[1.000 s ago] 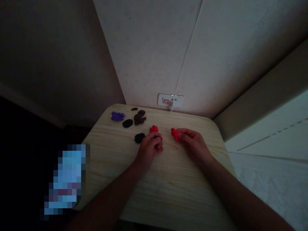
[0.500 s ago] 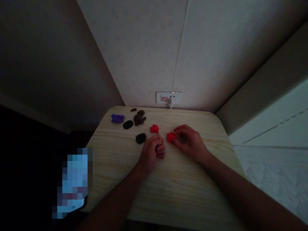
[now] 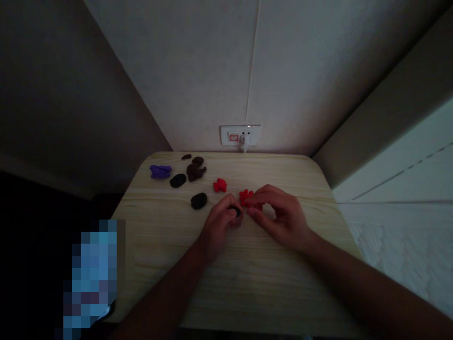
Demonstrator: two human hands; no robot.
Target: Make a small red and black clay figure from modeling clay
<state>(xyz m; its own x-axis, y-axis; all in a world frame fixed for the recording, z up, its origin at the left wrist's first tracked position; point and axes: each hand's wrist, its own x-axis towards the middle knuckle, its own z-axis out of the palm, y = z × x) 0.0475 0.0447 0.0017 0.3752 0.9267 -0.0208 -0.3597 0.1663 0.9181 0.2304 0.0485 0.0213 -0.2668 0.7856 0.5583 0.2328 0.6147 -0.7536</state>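
My left hand (image 3: 221, 224) is closed, with a small black lump of modelling clay (image 3: 235, 211) pinched between thumb and curled fingers. My right hand (image 3: 281, 215) is just to its right, thumb and index finger apart, nothing seen between them. Just beyond those fingertips lies a knobbly red clay piece (image 3: 245, 196); whether a finger touches it I cannot tell. Another red clay piece (image 3: 220, 185) rests farther back on the left. Left of my left hand is a flattened black clay oval (image 3: 199, 201), and a second black oval (image 3: 178, 180) lies behind it.
Brown clay pieces (image 3: 195, 172) and a purple clay lump (image 3: 160, 172) lie at the back left of the wooden table (image 3: 247, 283). A wall socket (image 3: 240, 136) with a plug is behind the table. A blurred-out lit screen (image 3: 94, 274) is at the lower left.
My right hand has put the red clay piece down on the table, let go and moved toward my left hand. My left hand has turned, so the black clay in it now shows.
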